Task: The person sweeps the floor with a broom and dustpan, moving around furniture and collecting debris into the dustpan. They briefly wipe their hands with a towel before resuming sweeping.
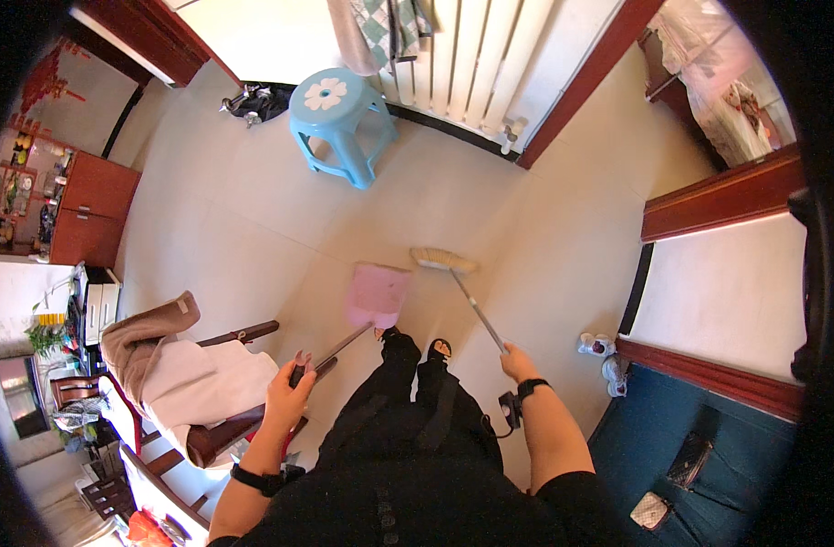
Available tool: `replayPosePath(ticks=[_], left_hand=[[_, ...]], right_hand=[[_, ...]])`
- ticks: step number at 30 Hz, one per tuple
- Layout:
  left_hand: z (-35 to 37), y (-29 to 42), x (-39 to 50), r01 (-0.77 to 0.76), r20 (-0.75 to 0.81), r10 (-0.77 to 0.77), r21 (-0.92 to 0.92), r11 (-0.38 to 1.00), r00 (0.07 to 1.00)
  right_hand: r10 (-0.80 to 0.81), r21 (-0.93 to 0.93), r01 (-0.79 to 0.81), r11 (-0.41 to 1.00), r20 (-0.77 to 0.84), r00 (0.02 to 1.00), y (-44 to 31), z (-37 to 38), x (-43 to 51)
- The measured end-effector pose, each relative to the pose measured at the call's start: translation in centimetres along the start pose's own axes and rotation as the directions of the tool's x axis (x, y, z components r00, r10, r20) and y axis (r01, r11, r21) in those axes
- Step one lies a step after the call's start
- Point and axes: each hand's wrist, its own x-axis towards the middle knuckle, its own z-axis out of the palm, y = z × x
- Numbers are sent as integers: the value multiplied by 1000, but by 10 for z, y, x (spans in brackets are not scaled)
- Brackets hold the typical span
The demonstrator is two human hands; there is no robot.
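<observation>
A pink long-handled dustpan lies on the floor just ahead of my feet, and my left hand is closed around the upper end of its handle. My right hand grips the handle of a broom. The broom's pale bristle head rests on the floor to the right of the dustpan, apart from it and a little farther forward. Both tools slant down and away from my hands. Whether any dirt lies in the pan I cannot tell.
A blue plastic stool stands ahead by a white radiator. Left is a wooden chair with cloths on it. White shoes sit at the right, near a dark blue surface holding small bags. Red-brown door frames edge the floor.
</observation>
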Motion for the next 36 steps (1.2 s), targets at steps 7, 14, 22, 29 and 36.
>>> replayPosePath(ticks=[7,14,22,29,36], left_hand=[[-7,13,65,-56,116,46,81,995,992],[7,49,118,-245,264,158,340,908,952],[24,71,148,-96,150,8,593,800,989],[34,71,151,-13,42,-19,657,754,999],[27,67,134,38,-5,-43,590,806,999]], right_hand=[[-113,-158,95,983,-110,987,-61,-86,21],[73,299,-80,951,35,997,-64,-114,70],[-102,-119,127,985,200,975,-145,-139,96],[-195,1,233,973,547,814,-184,-210,83],[-264,-42,321,946,473,840,-220,-263,86]])
